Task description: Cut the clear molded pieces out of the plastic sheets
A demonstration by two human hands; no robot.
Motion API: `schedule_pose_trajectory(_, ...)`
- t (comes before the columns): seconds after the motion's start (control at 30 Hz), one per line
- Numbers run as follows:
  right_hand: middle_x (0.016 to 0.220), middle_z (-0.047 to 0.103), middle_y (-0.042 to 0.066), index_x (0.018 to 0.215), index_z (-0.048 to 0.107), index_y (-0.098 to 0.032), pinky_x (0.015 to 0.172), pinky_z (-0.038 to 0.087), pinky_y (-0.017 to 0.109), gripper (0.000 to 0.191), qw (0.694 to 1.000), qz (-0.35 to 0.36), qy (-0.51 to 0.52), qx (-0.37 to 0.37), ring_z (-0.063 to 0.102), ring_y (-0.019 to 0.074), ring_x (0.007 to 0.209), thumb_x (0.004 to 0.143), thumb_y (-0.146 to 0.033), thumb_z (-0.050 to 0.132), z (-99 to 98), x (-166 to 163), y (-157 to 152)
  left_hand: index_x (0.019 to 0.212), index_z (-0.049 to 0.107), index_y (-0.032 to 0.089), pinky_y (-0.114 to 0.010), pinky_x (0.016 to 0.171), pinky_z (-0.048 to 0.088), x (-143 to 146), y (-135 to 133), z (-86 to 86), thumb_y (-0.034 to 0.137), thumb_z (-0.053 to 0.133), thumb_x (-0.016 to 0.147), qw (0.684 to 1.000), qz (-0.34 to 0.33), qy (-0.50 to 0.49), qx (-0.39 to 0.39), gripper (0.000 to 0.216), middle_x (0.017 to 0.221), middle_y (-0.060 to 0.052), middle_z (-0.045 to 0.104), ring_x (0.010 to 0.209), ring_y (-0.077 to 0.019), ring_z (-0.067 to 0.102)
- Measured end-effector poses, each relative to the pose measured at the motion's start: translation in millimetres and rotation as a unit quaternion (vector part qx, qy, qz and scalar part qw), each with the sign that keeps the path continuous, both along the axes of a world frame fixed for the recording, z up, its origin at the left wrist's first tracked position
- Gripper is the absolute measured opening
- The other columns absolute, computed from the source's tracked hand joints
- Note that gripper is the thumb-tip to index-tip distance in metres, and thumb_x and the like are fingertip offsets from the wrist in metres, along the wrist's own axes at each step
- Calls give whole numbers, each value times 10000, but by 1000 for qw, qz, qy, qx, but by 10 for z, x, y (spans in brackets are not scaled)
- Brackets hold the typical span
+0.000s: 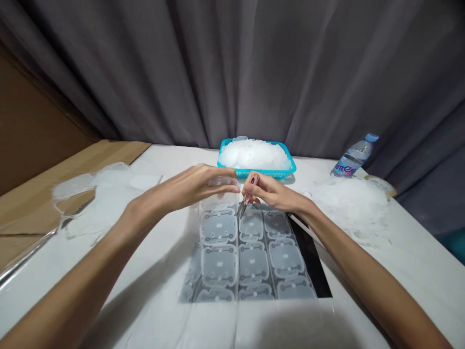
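My left hand is closed, its thumb and fingers pinching a small stack of clear plastic pieces. My right hand grips pink-handled snips, their metal blades pointing down and to the left. Below both hands lie rows of frosted, rounded-square plastic pieces, each with small slots and marks. The snips' tips are just above the upper row; whether they touch it I cannot tell. The far end of the rows is partly hidden by my hands.
A turquoise basket heaped with white translucent pieces stands at the back. Loose translucent plastic lies left, and another pile right, near a tilted water bottle. A black sheet lies under the rows. Cardboard borders the left side.
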State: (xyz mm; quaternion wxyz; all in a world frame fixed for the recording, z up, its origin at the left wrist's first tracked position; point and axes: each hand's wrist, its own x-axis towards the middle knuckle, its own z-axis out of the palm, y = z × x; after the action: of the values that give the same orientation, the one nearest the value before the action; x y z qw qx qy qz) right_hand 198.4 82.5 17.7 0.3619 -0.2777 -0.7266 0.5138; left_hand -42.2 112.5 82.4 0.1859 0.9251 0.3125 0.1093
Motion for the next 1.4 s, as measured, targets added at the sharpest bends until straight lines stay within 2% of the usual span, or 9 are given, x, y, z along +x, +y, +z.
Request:
schedule_pose_trajectory(0.23, 864, 660, 10, 962, 536, -208, 688, 482, 297, 443, 1000, -18, 3, 3, 608, 145, 752, 1000, -650, 547, -53, 11, 15, 1111, 739, 252, -226, 623, 406, -18, 4, 3, 621, 540, 1011, 1000, 5, -1, 2, 431, 800, 10, 683, 662, -143, 580)
schedule_pose_trajectory(0.43, 847, 644, -1, 925, 543, -205, 714, 480, 294, 393, 999, 25, -22, -9, 591, 140, 748, 1020, -586, 562, -87, -100, -63, 1068, 723, 241, -235, 642, 414, -35, 20, -17, 636, 513, 1017, 1000, 3, -1, 22, 450, 818, 5, 695, 681, -150, 596)
schedule_pose_trajectory(0.73, 857, 644, 1, 918, 540, -210, 722, 470, 294, 369, 999, 5, -53, 7, 605, 151, 780, 1034, -560, 551, -81, -97, -109, 1086, 734, 234, -242, 654, 422, -7, 18, -25, 623, 507, 1026, 1000, -1, -3, 28, 454, 864, -10, 731, 698, -153, 626)
schedule_pose_trajectory(0.97, 842, 644, 3, 912, 547, -205, 745, 471, 304, 365, 998, -3, -55, 32, 608, 156, 780, 1042, -547, 542, -51, -106, -114, 1074, 738, 228, -243, 631, 402, -33, 47, -39, 611, 515, 1025, 999, -2, 3, 32, 446, 817, -8, 721, 662, -152, 604)
schedule_pose_trajectory(1.13, 846, 642, 3, 919, 540, -209, 766, 487, 314, 374, 998, -5, -48, 28, 617, 161, 790, 1037, -564, 539, -60, -107, -109, 1126, 743, 243, -241, 612, 394, -46, 69, -46, 617, 525, 1016, 999, 2, 14, 30, 447, 808, -13, 730, 653, -158, 620)
schedule_pose_trajectory(1.4, 854, 643, 2, 939, 548, -205, 719, 476, 288, 370, 999, 7, -39, 0, 602, 147, 777, 1037, -562, 543, -115, -105, -76, 1065, 738, 228, -244, 604, 381, -30, 51, -27, 610, 516, 1022, 999, -4, 24, 27, 444, 778, -16, 719, 627, -152, 592)
